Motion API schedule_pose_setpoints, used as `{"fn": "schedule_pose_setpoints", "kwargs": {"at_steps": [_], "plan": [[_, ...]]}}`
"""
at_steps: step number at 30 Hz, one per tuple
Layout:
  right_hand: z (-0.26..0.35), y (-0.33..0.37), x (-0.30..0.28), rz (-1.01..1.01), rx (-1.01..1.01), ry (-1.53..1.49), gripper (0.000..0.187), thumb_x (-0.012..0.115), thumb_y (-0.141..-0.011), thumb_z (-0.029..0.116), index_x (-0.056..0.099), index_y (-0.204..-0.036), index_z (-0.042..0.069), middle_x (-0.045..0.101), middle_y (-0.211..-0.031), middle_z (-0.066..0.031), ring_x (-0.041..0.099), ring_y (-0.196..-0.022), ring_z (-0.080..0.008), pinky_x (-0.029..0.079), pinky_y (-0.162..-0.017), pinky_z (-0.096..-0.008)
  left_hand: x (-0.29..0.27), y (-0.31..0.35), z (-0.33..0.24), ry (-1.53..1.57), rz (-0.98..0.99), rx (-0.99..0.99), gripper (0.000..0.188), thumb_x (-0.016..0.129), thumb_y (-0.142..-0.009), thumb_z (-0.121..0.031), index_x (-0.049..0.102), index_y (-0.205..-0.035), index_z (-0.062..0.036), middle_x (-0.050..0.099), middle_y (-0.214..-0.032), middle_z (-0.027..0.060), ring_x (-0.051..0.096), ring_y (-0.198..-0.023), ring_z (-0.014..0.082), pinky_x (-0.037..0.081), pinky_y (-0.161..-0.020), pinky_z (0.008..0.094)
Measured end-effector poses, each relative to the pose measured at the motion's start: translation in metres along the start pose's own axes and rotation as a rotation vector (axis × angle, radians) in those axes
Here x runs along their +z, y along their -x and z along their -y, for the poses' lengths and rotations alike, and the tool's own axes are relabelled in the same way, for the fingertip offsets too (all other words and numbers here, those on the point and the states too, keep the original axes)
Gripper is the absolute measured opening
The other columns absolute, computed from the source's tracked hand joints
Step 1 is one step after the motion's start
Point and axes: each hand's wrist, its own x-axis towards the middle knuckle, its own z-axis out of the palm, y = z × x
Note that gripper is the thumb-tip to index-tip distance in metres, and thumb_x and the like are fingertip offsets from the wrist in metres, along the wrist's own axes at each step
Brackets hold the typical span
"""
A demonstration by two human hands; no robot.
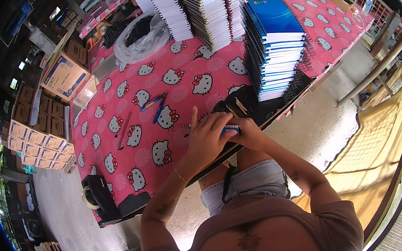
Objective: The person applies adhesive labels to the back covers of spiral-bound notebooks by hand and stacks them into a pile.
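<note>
I'm judging the step in hand to be close, two-handed work on a small blue-and-white piece [230, 130], which is showing between the hands at the near edge of the counter [220, 80]. My next move, as I'm reading it, is calling for a steady hold from one hand while the other is making a fine adjustment, with the piece staying clear of the edge.

My left hand [208, 137] is reaching in over the piece from the left, its index finger lifting apart while the other fingers are curving rightward above it. My right hand [252, 135] is closing in from the right, its fingers curling and its knuckles lying close to the left fingertips. The piece is peeking out just below the left fingers and immediately left of the right hand; the overlapping fingers are hiding the contact, so I cannot tell whether either hand is pinching it.

Farther off and to the right, a tall stack of blue spiral notebooks [273, 21] is standing near the hands. Two pens [160, 108] are lying to the far left of them, and a tape dispenser [101, 200] is sitting at the near left corner.
</note>
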Motion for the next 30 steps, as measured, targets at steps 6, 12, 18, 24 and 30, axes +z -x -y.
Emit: {"fn": "schedule_pose_setpoints", "kwargs": {"at_steps": [6,12,18,24,30], "plan": [[0.003,0.005,-0.017,0.034,0.0,0.05,0.028,0.076,-0.076,0.009,0.068,-0.102,-0.001,0.068,-0.096,-0.0166,0.068,-0.084,-0.0307,0.052,-0.072,-0.0338,0.005,0.003,0.001,0.022,0.011,-0.023,0.022,0.066,-0.089,-0.024,0.065,-0.105,-0.0091,0.066,-0.094,0.0034,0.064,-0.093,0.0217,0.02,-0.114,0.0527],[0.017,0.001,-0.035,0.02,-0.034,-0.015,0.02,0.072,-0.08,0.004,0.07,-0.099,-0.002,0.069,-0.092,-0.0149,0.069,-0.081,-0.0243,0.053,-0.072,-0.0318,0.003,0.008,0.006,0.018,0.03,-0.031,0.019,0.065,-0.089,-0.024,0.066,-0.102,-0.01,0.066,-0.088,0.0038,0.063,-0.092,0.0218,0.022,-0.113,0.0519],[0.013,-0.008,-0.055,0.174,-0.048,-0.136,0.011,0.068,-0.079,-0.001,0.071,-0.09,0.0,0.069,-0.084,-0.009,0.067,-0.078,-0.0162,0.053,-0.07,-0.0282,0.004,0.008,0.008,0.044,0.056,-0.043,0.024,0.065,-0.088,-0.03,0.066,-0.102,-0.0107,0.066,-0.091,0.0052,0.063,-0.094,0.0242,0.026,-0.111,0.0519],[0.033,-0.01,-0.047,0.033,-0.152,0.137,0.014,0.069,-0.068,0.002,0.057,-0.075,0.003,0.059,-0.073,-0.0094,0.061,-0.068,-0.0274,0.048,-0.064,-0.0369,-0.013,0.001,-0.004,0.021,0.191,-0.092,0.024,0.067,-0.086,-0.025,0.066,-0.104,-0.0098,0.066,-0.095,0.0095,0.062,-0.096,0.0297,0.044,-0.093,0.0475],[0.139,0.002,-0.091,-0.391,-0.413,0.257,0.043,0.071,-0.082,0.016,0.061,-0.119,-0.003,0.056,-0.125,-0.0235,0.057,-0.113,-0.0346,0.045,-0.095,-0.0404,-0.101,-0.071,-0.048,0.035,-0.312,-0.019,0.024,0.067,-0.079,-0.001,0.065,-0.102,-0.0052,0.067,-0.092,0.0117,0.065,-0.08,0.0304,0.052,-0.07,0.0438]]}}
